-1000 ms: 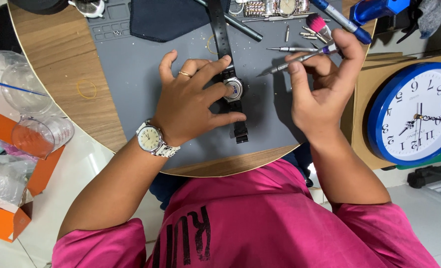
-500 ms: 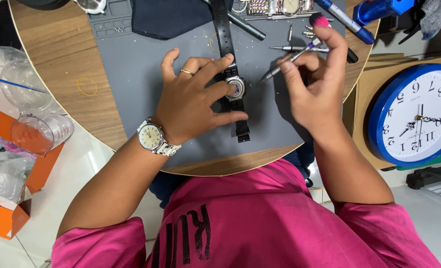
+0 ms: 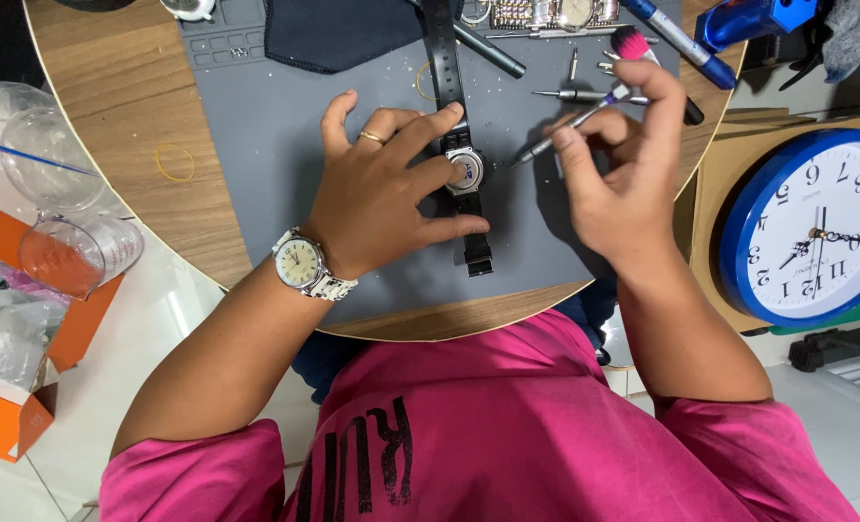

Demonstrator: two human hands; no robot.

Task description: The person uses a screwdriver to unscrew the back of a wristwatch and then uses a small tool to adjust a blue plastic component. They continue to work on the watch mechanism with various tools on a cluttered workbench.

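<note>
A black-strapped wristwatch (image 3: 466, 172) lies lengthwise on the grey work mat (image 3: 256, 135), its round case open to view. My left hand (image 3: 381, 188) presses down on it, with fingers on both sides of the case; a gold ring and a silver wristwatch are on that hand and arm. My right hand (image 3: 618, 184) holds a slim metal screwdriver (image 3: 570, 126) between thumb and fingers. Its tip points down-left toward the watch case and hangs a short way to the right of it.
The mat lies on a round wooden table (image 3: 130, 126). More screwdrivers, a pink brush (image 3: 633, 43), a blue pen (image 3: 676, 39) and a metal watch bracelet (image 3: 546, 12) lie at the back. A blue wall clock (image 3: 816, 232) lies right; clear plastic cups (image 3: 62, 193) and orange boxes stand left.
My right hand has lifted the screwdriver from a flat position and swung its tip down toward the watch case. My left hand has stayed on the watch.
</note>
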